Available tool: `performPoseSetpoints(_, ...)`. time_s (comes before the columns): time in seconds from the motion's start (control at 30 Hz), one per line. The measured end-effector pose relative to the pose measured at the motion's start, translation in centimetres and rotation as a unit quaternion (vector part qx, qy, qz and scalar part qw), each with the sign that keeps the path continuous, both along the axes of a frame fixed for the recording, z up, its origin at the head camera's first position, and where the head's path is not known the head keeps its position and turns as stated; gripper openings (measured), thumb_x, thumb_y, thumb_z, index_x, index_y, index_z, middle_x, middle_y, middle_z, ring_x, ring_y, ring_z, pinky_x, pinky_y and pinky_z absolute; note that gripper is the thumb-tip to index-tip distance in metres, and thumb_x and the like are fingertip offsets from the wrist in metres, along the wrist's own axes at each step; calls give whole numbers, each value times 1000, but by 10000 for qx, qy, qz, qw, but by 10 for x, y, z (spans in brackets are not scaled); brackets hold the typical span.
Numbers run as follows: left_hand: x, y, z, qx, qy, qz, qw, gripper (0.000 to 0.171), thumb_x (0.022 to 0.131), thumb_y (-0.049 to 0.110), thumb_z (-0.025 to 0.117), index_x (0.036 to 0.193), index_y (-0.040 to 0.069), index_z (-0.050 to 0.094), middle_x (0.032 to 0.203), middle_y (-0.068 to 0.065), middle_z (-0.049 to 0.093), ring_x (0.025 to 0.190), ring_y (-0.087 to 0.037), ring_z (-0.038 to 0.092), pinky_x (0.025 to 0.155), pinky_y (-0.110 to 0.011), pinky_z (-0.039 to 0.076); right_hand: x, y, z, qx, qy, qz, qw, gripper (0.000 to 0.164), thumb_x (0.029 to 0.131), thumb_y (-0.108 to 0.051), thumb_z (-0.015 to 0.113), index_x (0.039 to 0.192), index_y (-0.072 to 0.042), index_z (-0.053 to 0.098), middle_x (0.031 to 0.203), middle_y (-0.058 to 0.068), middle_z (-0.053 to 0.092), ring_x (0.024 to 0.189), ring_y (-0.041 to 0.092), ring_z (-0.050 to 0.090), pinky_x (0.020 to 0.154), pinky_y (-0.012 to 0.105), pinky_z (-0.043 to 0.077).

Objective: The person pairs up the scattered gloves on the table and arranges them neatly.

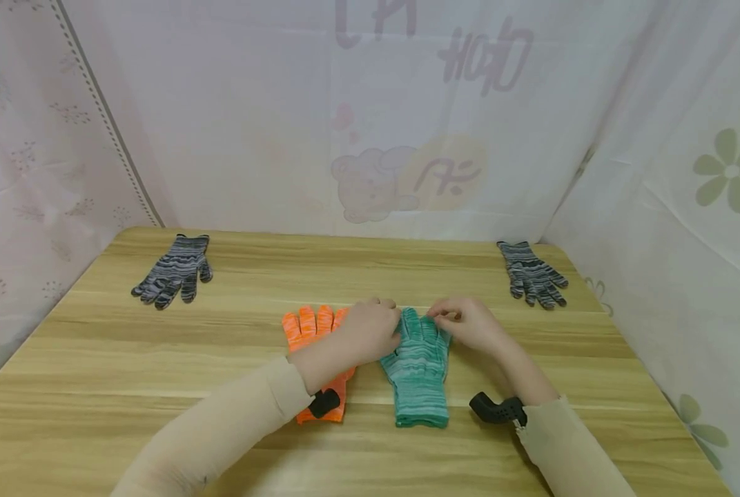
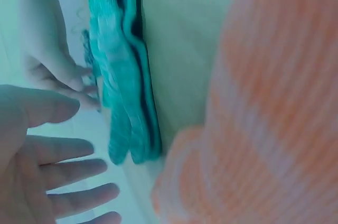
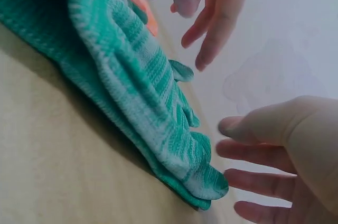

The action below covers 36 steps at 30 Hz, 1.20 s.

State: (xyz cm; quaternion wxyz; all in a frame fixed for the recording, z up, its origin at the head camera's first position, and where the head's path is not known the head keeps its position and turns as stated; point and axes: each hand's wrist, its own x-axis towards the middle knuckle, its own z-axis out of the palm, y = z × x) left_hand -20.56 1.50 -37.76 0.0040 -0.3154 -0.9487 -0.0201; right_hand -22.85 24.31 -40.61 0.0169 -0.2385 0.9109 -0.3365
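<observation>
A green-and-white knitted glove [image 1: 421,376] lies flat with its fingers pointing away and its cuff toward me; two layers show along its edge in the left wrist view. My left hand [image 1: 373,331] is over its thumb side, and the left wrist view has those fingers spread with nothing between them. Opposite, my right hand [image 1: 469,324] is by the glove's fingertips. In the right wrist view its fingers [image 3: 259,184] extend loosely beside the tips, holding nothing; contact is hard to tell. An orange knitted glove [image 1: 308,324] lies to the left, partly hidden under my left forearm.
One grey-and-black knitted glove [image 1: 180,269] lies at the table's far left, and another [image 1: 531,273] at the far right. The wooden table [image 1: 252,276] ends at a pale printed curtain [image 1: 252,138] behind. A black wrist device [image 1: 497,408] is on my right wrist.
</observation>
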Motion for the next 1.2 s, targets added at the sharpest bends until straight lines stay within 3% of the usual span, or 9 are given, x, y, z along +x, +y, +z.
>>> performPoseSetpoints(0.2,13,1,-3,-243,-519,-46,9983,41,95,39,58,122,9,64,120,-4,61,103,-22,57,81,-39,48,7,-1,3,551,-64,464,9974,24,89,-7,67,113,-4,70,123,15,62,118,36,52,93,53,44)
performPoseSetpoints(0.53,14,-1,-4,-510,-650,0,9966,48,95,43,57,130,10,61,142,-8,47,117,-25,53,90,-42,47,9,-3,1,971,-24,461,9942,29,89,-10,69,117,-2,68,129,16,58,121,37,49,97,54,40)
performPoseSetpoints(0.93,14,1,-1,-633,-728,24,9953,49,93,44,59,129,10,61,143,-7,46,119,-26,52,92,-41,46,10,-5,1,1111,-4,441,9928,28,89,-9,69,116,-2,68,129,16,57,122,38,49,97,54,40)
performPoseSetpoints(1.2,8,-2,-1,-453,-1043,-48,9935,48,94,42,59,130,11,61,143,-8,46,123,-28,49,94,-44,45,10,-5,3,1094,-77,346,9934,28,89,-11,69,116,-3,68,129,14,58,123,37,48,98,54,39)
